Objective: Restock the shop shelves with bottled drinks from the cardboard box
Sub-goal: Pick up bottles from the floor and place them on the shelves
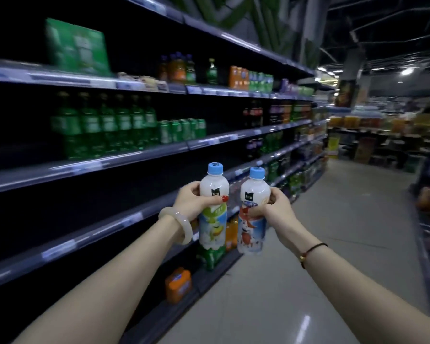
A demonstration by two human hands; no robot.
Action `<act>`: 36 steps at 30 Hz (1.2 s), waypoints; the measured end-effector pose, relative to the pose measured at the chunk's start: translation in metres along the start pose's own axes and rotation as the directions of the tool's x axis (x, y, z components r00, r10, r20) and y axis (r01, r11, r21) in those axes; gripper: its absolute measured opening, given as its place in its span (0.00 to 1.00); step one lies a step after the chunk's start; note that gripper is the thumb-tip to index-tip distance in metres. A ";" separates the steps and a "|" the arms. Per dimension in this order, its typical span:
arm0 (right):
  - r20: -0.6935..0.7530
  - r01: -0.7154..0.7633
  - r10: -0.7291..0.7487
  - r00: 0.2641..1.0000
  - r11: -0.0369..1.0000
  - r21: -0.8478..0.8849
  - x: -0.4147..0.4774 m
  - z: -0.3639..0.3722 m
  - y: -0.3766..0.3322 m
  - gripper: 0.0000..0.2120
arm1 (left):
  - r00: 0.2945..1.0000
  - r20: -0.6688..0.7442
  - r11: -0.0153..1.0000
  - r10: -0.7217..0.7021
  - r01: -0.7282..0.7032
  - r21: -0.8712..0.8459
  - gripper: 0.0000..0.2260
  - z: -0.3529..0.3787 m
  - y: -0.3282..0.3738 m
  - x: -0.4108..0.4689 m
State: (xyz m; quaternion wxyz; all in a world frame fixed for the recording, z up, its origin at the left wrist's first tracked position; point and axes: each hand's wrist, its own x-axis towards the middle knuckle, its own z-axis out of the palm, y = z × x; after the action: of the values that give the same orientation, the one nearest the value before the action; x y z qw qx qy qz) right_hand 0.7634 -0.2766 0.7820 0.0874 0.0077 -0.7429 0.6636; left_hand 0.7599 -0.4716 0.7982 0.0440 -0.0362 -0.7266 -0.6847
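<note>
My left hand [193, 201] grips a white drink bottle with a blue cap and a green label [213, 225], held upright in front of the shelves. My right hand [278, 207] grips a second white bottle with a blue cap and a red-and-blue label [252, 229], just to the right of the first. Both bottles hang in the air side by side over the aisle edge, close to the dark shelf unit [134, 219] on the left. The cardboard box is out of sight.
Green bottles [104, 122] and green cans [181, 130] fill a middle shelf. Orange and green bottles [178, 68] stand higher up. An orange pack [178, 285] sits on the bottom shelf. The grey aisle floor [320, 244] runs ahead to stacked goods [363, 150].
</note>
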 end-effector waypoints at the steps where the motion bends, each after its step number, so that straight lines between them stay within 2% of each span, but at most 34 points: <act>1: 0.029 0.004 -0.005 1.000 1.000 0.012 -0.003 0.022 -0.003 0.23 | 0.999 -0.033 1.000 -0.003 0.004 0.023 0.18 -0.022 -0.001 -0.006; 8: 0.252 0.009 -0.038 0.967 0.993 0.118 -0.027 0.153 -0.012 0.22 | 0.972 -0.230 0.994 -0.036 0.058 0.093 0.18 -0.150 -0.010 -0.054; 18: 0.589 -0.001 -0.100 0.802 0.986 0.167 -0.053 0.289 -0.035 0.21 | 0.851 -0.525 0.999 -0.023 0.045 0.029 0.16 -0.257 -0.004 -0.123; 27: 0.787 0.022 -0.164 0.595 0.982 0.188 -0.098 0.397 -0.051 0.20 | 0.649 -0.761 0.997 -0.026 0.067 0.023 0.21 -0.336 -0.008 -0.195; 36: 0.898 -0.032 -0.208 0.388 0.970 0.239 -0.180 0.500 -0.078 0.23 | 0.453 -0.892 0.995 0.007 0.084 0.050 0.17 -0.426 -0.001 -0.290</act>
State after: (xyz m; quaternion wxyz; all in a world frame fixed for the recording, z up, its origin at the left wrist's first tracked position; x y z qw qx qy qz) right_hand 0.8912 -0.7986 0.7815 -0.3023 0.4208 -0.5888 0.6204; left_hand 1.0540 -0.8947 0.7888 0.4033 0.3455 -0.6258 -0.5712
